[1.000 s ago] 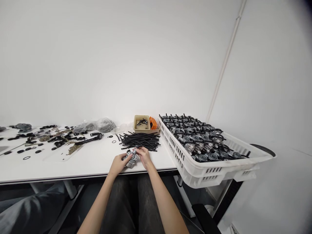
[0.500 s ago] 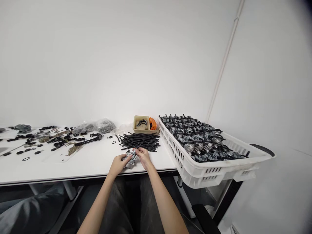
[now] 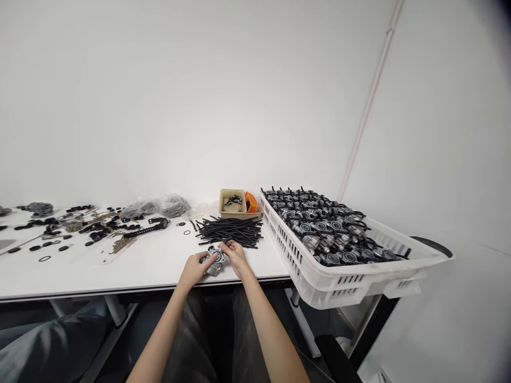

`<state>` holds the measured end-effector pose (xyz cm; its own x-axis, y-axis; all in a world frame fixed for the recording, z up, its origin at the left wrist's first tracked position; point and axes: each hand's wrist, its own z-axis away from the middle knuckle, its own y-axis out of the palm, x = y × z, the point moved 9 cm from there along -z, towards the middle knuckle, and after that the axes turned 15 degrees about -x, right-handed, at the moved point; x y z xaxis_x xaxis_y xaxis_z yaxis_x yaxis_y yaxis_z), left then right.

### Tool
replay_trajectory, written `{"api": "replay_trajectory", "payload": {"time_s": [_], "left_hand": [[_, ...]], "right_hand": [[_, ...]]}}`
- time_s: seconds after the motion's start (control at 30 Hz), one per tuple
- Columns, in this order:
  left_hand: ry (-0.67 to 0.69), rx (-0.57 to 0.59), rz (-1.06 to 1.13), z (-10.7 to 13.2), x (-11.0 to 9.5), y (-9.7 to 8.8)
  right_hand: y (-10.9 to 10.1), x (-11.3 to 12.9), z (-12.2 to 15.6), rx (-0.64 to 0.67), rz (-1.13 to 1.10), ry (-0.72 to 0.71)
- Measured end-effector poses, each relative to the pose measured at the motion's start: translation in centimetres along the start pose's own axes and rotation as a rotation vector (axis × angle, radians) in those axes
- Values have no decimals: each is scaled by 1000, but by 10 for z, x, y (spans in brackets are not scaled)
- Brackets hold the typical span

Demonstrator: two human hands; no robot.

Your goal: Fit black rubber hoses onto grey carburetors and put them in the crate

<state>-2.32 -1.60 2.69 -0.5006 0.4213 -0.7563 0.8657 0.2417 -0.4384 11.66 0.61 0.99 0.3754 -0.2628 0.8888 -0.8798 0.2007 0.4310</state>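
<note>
Near the table's front edge, my left hand [image 3: 195,269] is closed around a small silver-grey carburetor [image 3: 216,260], thumb on its top face beside the round opening. My right hand [image 3: 235,257] pinches a black rubber hose [image 3: 226,242] at the carburetor's far right side. The fingers partly hide that hose, and I cannot tell how far it sits on the metal. Just beyond both hands lies a pile of straight black hoses [image 3: 229,231].
A white plastic crate [image 3: 339,271] at the right holds rows of carburetors with hoses. Behind the pile stand a beige tray [image 3: 222,202] and an orange basket [image 3: 251,201]. A black wristwatch [image 3: 147,229], small black parts and plastic bags [image 3: 170,205] lie at the left.
Both hands stay at the carburetor in nearly the same grip. The right fingers shift very slightly at the hose; the whole view drifts slightly.
</note>
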Motion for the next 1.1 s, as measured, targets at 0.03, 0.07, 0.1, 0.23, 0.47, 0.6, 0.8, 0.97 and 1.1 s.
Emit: {"api": "replay_trajectory", "payload": {"time_s": [0.03, 0.07, 0.1, 0.23, 0.47, 0.6, 0.8, 0.97, 1.1], "left_hand": [[-1, 3, 0, 0, 0, 0], [-2, 4, 0, 0, 0, 0], [-3, 5, 1, 0, 0, 0], [-4, 7, 12, 0, -3, 0], [17, -5, 4, 1, -4, 0], [23, 2, -7, 1, -2, 0], [-13, -18, -9, -1, 0, 0], [-25, -13, -1, -1, 0, -1], [-24, -15, 7, 0, -2, -2]], "right_hand": [[0, 0, 0, -2, 7, 2], [0, 0, 0, -4, 14, 3], [0, 0, 1, -7, 19, 3], [-1, 2, 1, -18, 28, -19], [-1, 6, 2, -32, 15, -25], [7, 12, 7, 76, -38, -26], [7, 5, 6, 113, -25, 19], [2, -2, 0, 46, 20, 14], [1, 2, 0, 15, 70, -24]]}}
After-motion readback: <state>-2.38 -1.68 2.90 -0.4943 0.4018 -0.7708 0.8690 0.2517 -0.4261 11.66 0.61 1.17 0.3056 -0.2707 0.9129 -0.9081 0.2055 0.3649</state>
